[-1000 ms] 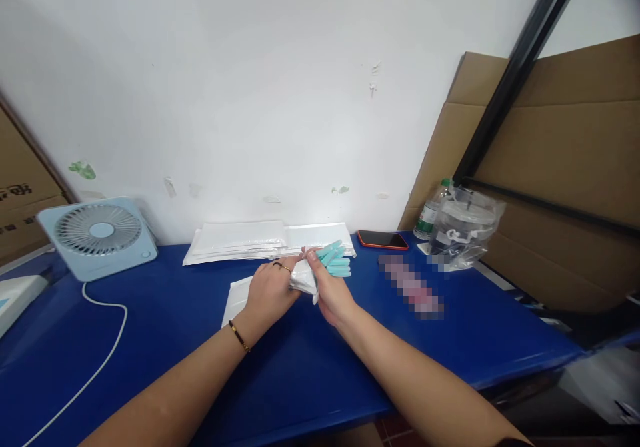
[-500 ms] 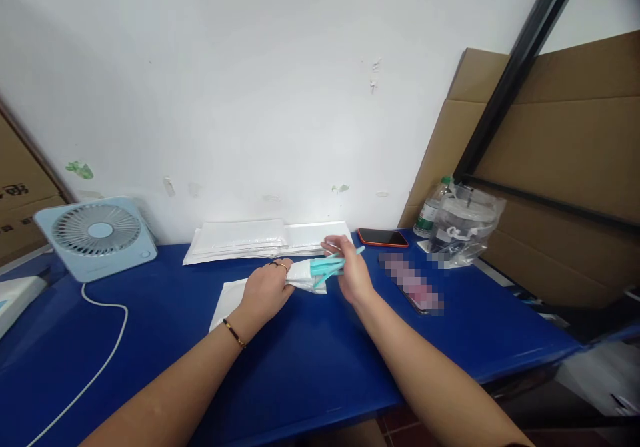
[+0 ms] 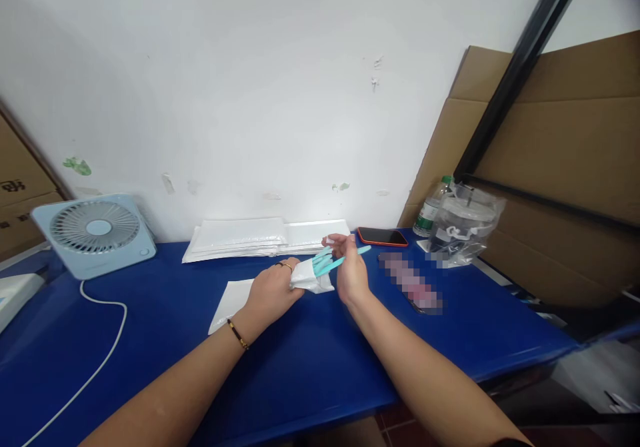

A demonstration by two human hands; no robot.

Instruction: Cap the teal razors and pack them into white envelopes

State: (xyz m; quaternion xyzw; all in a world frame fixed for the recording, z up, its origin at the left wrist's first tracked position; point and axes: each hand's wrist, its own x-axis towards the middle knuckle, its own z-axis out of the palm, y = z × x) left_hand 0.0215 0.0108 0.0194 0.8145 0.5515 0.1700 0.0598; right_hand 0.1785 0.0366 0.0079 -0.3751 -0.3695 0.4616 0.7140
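Note:
My left hand (image 3: pixel 275 288) is closed around a white padded mailer (image 3: pixel 313 282) and squeezes its mouth into folds. Several slim teal sticks (image 3: pixel 330 266) poke out of that mouth towards the right; their exact kind is hard to make out. Cupped beside the stick ends, my right hand (image 3: pixel 353 270) has its fingers apart, and one longer stick passes in front of its thumb. A flat white piece of mailer (image 3: pixel 231 304) lies left of my left hand. Whether it belongs to the held mailer is hidden by the hand.
Stacked white mailers (image 3: pixel 240 237) lie against the wall. On the blue table (image 3: pixel 300 380) stand a light-blue fan (image 3: pixel 97 234) with a white cable at left. To the right are an orange-edged phone (image 3: pixel 383 236), a blurred-out phone-like object (image 3: pixel 411 284), a bottle (image 3: pixel 429 214) and a plastic bag (image 3: pixel 467 227).
The teal sticks have spread and shifted slightly right. My left hand and the mailer mouth have moved a little right. My right hand's fingers have come away from the sticks.

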